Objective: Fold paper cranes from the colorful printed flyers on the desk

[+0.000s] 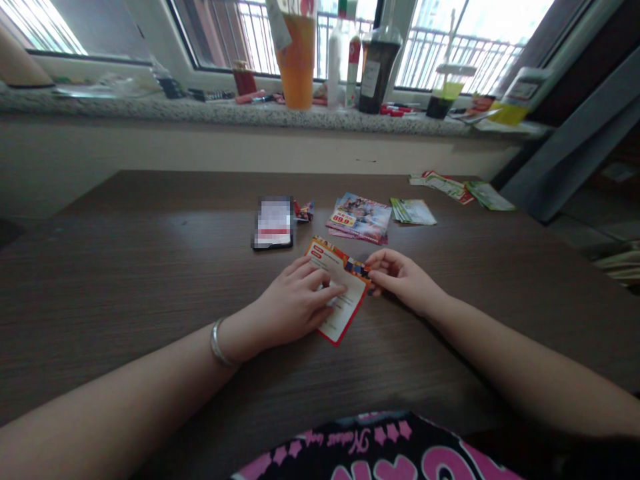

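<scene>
A small printed leaflet [345, 303], white with a red edge and a colourful orange strip along its top, lies tilted on the brown table. My left hand [300, 293] rests over its left part, fingers stretched out across the print and covering some of the text. At the leaflet's upper right corner, my right hand [395, 277] pinches the edge between thumb and fingers. Just beyond the leaflet lies a small stack of glossy colour flyers [360, 217]. A phone [273, 223] with a blurred screen sits behind my left hand, next to a crumpled colourful wrapper [304, 211].
Green-and-white packets [413, 211] lie right of the flyers, with more packets [445, 185] near the table's back right. Along the granite windowsill [200, 113] stand an orange drink cup [299, 63], a dark drink cup [377, 70], bottles and small clutter. A curtain hangs at right.
</scene>
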